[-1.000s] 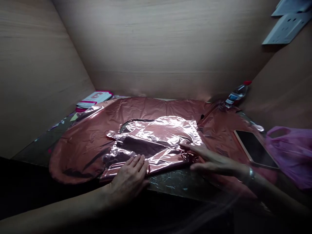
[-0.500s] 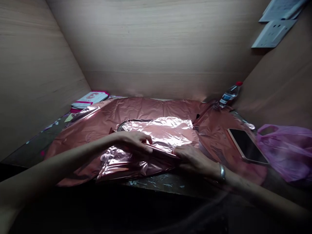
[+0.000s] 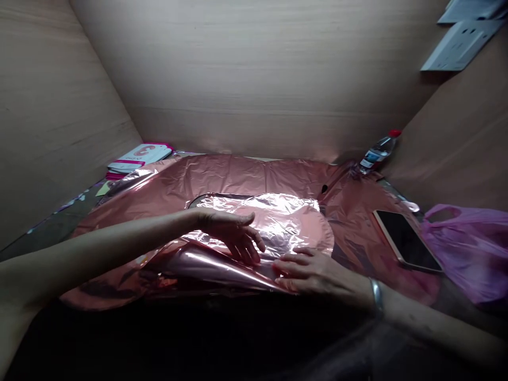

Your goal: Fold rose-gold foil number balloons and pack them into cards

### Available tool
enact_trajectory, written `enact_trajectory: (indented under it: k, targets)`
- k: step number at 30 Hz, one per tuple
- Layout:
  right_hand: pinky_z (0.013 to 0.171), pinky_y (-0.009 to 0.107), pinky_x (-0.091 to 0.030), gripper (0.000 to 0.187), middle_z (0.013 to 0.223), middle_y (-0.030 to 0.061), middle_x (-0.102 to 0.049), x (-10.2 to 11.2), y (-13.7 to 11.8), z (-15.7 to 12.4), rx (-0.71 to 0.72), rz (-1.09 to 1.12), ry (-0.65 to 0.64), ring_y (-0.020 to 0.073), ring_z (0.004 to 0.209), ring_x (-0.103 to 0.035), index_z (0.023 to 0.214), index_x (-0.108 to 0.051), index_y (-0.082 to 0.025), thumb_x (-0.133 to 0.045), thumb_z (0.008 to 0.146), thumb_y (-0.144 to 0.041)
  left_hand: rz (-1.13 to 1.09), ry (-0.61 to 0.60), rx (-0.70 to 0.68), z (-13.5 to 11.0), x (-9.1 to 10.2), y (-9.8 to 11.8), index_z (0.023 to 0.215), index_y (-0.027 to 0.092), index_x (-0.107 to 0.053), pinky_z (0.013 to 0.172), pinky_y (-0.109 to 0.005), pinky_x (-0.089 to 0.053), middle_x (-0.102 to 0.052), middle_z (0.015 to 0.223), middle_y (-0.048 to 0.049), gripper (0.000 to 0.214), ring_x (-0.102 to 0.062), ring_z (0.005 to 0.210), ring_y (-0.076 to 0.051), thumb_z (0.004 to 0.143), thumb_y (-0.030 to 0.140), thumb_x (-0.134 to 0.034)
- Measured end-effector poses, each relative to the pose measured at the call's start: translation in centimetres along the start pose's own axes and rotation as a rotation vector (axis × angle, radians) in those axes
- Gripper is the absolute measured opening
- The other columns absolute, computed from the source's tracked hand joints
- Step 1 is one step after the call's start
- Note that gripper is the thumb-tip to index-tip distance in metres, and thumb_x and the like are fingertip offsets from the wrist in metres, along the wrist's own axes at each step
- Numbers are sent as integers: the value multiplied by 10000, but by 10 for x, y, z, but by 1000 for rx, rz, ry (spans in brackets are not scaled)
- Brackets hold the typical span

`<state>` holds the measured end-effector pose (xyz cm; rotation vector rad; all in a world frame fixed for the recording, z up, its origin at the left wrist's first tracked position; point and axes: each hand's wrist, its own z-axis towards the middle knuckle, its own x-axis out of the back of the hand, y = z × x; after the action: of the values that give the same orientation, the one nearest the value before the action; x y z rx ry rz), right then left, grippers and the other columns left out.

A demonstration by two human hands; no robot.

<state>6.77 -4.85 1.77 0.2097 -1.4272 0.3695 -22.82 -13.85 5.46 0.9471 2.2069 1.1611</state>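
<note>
A large rose-gold foil balloon [image 3: 238,177] lies flat and crumpled across the table, its near part folded over into a shiny layer. My left hand [image 3: 234,233] hovers just over this foil, fingers spread and thumb apart, holding nothing. On the near right part of the fold, my right hand [image 3: 309,272] rests palm down with its fingers stretched out. A silver bracelet [image 3: 375,295] circles the right wrist. The foil's front edge hangs near the table's front, where it is dark.
A phone [image 3: 407,241] lies on the foil at the right, beside a pink plastic bag [image 3: 468,243]. A red-capped water bottle [image 3: 379,152] leans at the back right. Stacked printed packets [image 3: 138,157] sit at the back left. Wooden panels [image 3: 254,74] enclose the table.
Both hands have let go of the foil edge they pinched. The left hand has opened above the foil; the right has flattened onto it. The near foil is now folded into a smooth roll.
</note>
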Motion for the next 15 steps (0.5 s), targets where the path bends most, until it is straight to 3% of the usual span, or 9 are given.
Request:
enact_trajectory:
  k: [3,7,10,15]
  targets:
    - [946,395,-426,340,1316,82,-636,-17,-17,-12,-16,-111,110,231,1173,-588,1294,-582,-213,-384,1017,-201,-52,9,-15,6,-10,-5,1312,213,-542,841,-367,-487,-659,1201,-118,887,-628,1057,-274,801,860,-218]
    - [960,368,-441,334,1228,84,-689,-28,-32,-23,-121,-1,218,216,1149,-612,1305,-581,-207,-424,1010,-220,-151,37,-65,2,-13,-11,1318,220,-515,910,-362,-464,-608,1308,-120,819,-588,1148,-268,816,833,-308]
    - [918,339,-473,314,1198,80,-701,-20,-30,-18,-248,240,213,215,1114,-635,1237,-634,-222,-434,995,-239,-221,-15,-40,-2,-13,-17,1326,207,-501,876,-372,-482,-612,1301,-139,828,-606,1123,-277,832,825,-257]
    - [774,288,-499,312,981,58,-728,5,2,4,-555,835,25,182,855,-665,1056,-713,-200,-438,962,-312,-402,48,-21,-8,-16,-36,1355,152,-457,849,-398,-501,-616,1288,-186,939,-633,1086,-295,807,852,-154]
